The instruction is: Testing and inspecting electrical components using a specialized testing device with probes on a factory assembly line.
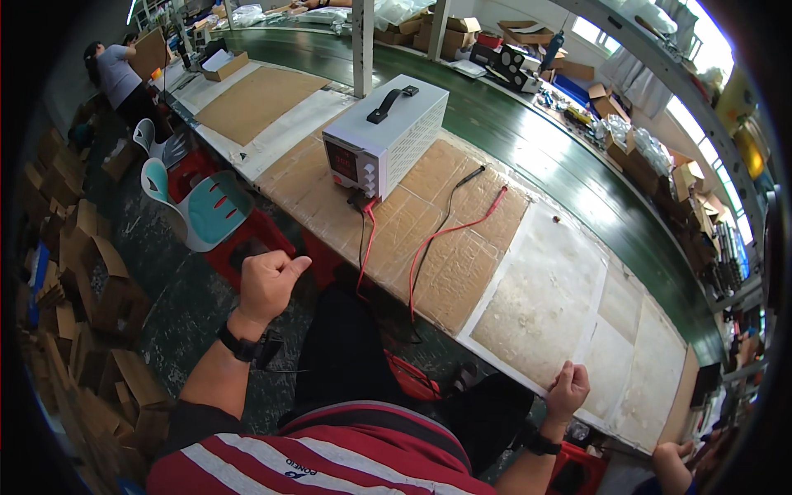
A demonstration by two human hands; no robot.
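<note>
The right hand (568,388) is curled shut on the near edge of the counter (462,272), fingers hooked over a pale, mottled sheet (540,297) that lies flat there; the left hand (268,280) hangs in the air off to the side, closed in a loose fist with the thumb out, holding nothing that shows, a black watch at its wrist. Judging from this, pulling in to the work goes best if the right-hand grip stays on the solid edge rather than on the loose sheet, which looks thin and likely to slide or crease, and if the dangling leads are kept clear of the knees. Just beyond the left hand, the red lead (429,247) and the black lead (450,206) trail in slack curves over taped brown cardboard with a glossy, wrinkled skin, and they droop off the near edge. Farther out stands a boxy white bench power supply (388,132), hard-cornered metal with a vented side, a black strap handle and small knobs under a red display. Past it runs a smooth, dark green conveyor belt (528,148), with cardboard boxes on its far side.
</note>
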